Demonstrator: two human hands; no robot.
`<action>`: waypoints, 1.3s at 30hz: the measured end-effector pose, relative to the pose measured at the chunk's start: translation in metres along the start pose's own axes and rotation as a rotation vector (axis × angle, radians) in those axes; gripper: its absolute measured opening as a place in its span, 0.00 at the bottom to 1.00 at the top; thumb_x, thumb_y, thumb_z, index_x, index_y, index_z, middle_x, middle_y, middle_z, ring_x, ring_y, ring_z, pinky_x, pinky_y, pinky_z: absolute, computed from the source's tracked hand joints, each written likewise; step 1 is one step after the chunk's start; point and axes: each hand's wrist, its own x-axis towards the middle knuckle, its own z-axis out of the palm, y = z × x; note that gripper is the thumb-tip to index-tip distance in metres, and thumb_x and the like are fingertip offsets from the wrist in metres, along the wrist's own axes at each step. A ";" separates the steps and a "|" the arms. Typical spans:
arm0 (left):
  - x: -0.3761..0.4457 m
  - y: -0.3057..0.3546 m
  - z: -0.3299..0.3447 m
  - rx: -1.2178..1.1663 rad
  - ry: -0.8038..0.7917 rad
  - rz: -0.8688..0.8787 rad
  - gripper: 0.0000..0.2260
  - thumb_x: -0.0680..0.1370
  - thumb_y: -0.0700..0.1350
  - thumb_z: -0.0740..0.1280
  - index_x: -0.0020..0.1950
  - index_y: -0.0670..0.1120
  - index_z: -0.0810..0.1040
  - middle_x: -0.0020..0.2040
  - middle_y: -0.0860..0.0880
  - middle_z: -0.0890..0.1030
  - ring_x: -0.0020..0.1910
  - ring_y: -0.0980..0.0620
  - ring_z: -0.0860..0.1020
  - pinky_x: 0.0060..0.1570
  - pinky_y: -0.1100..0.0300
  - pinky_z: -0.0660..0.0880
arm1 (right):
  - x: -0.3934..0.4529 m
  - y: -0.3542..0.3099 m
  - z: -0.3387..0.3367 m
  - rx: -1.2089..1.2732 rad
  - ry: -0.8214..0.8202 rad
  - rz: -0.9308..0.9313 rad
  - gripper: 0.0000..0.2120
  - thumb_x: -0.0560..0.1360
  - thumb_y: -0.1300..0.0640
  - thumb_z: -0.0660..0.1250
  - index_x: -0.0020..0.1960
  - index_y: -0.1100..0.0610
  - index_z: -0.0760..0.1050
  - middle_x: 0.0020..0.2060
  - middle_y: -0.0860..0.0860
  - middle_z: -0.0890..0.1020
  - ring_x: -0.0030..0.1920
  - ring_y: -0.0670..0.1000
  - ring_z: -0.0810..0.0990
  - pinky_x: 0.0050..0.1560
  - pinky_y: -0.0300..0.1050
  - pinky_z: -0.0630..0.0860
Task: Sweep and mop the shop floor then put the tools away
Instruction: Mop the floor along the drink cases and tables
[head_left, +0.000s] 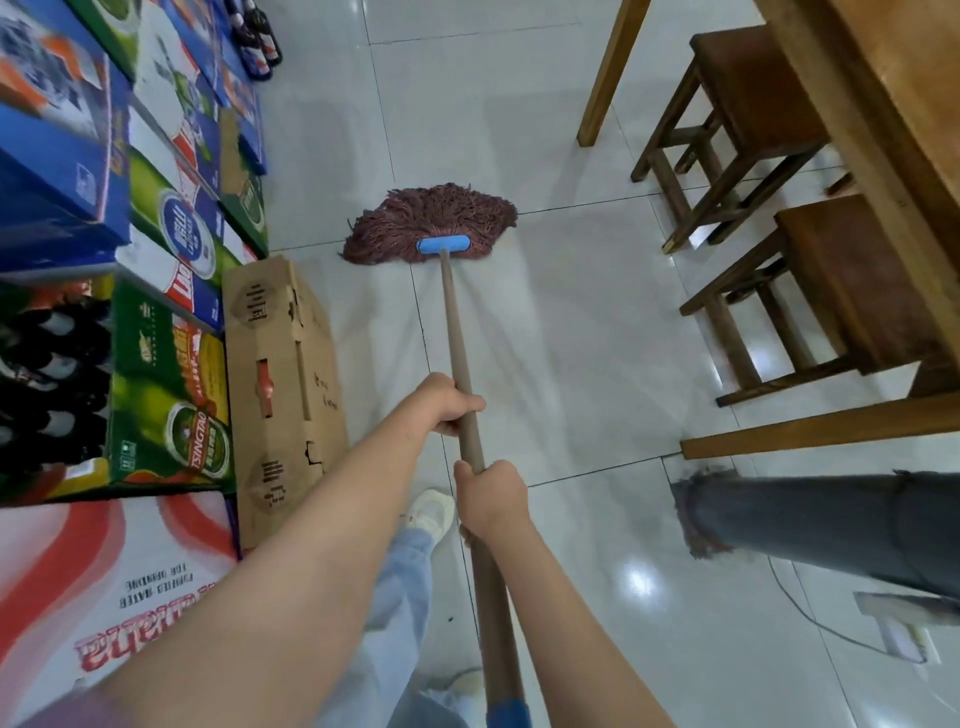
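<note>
Left hand (451, 405) and right hand (491, 499) gripping mop (431, 221) handle, TSINGTAO carton (171, 405) beside

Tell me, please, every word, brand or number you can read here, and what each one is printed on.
"TSINGTAO": on the can pictured on the green carton.
"FOR DRINKING": upside down on the red-and-white carton; the line below it is unclear.
Blue cartons: logos too blurred to read.
Brown cardboard box: stamps and handwriting too small to read.
</note>
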 end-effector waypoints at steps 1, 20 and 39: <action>0.008 0.009 -0.008 0.013 0.001 -0.005 0.12 0.73 0.41 0.71 0.53 0.37 0.76 0.42 0.43 0.80 0.36 0.48 0.79 0.32 0.59 0.79 | 0.007 -0.011 -0.001 -0.022 -0.002 0.002 0.15 0.79 0.50 0.59 0.38 0.58 0.63 0.43 0.55 0.75 0.37 0.56 0.75 0.38 0.43 0.74; 0.105 0.135 -0.072 0.099 0.021 -0.023 0.15 0.73 0.42 0.71 0.55 0.35 0.76 0.47 0.42 0.81 0.42 0.45 0.82 0.43 0.55 0.81 | 0.105 -0.142 -0.031 0.033 -0.015 -0.005 0.14 0.80 0.50 0.58 0.40 0.58 0.64 0.37 0.54 0.73 0.26 0.52 0.74 0.29 0.44 0.74; 0.012 0.046 0.054 -0.090 -0.017 0.042 0.09 0.74 0.40 0.71 0.50 0.39 0.74 0.41 0.45 0.78 0.37 0.50 0.78 0.33 0.60 0.77 | 0.041 0.021 -0.065 -0.038 0.047 -0.040 0.12 0.76 0.50 0.61 0.42 0.59 0.68 0.40 0.56 0.76 0.37 0.58 0.77 0.43 0.51 0.80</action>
